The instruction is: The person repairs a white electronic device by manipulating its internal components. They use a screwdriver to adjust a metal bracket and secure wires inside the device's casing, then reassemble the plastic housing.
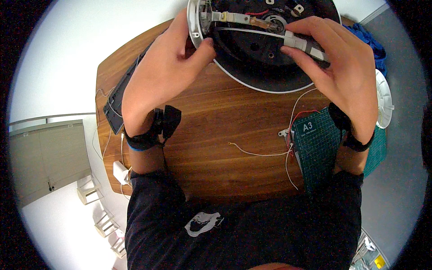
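Observation:
At the upper left, my left hand point(164, 67) is closed around a white-rimmed round part point(193, 22) with clear plastic inside, thumb on its lower edge. My right hand point(342, 63) pinches a white-and-grey handle-shaped piece point(299, 43) between thumb and fingers. From its left end a thin pale rod or wire point(252, 31) runs towards the part in my left hand; where it ends there I cannot make out. Behind both hands lies a black round housing point(252, 67) with a white rim. Above the rod, a narrow strip point(234, 18) with metal pieces reaches from the white-rimmed part across the housing.
Loose white wires point(265, 154) and a small metal bracket point(284, 132) lie beside a green cutting mat point(317, 148) on the wooden table point(202, 135). A black flat bar point(114, 110) and white adapter point(120, 172) sit left; a white round cover point(384, 99) and blue item point(373, 45) right.

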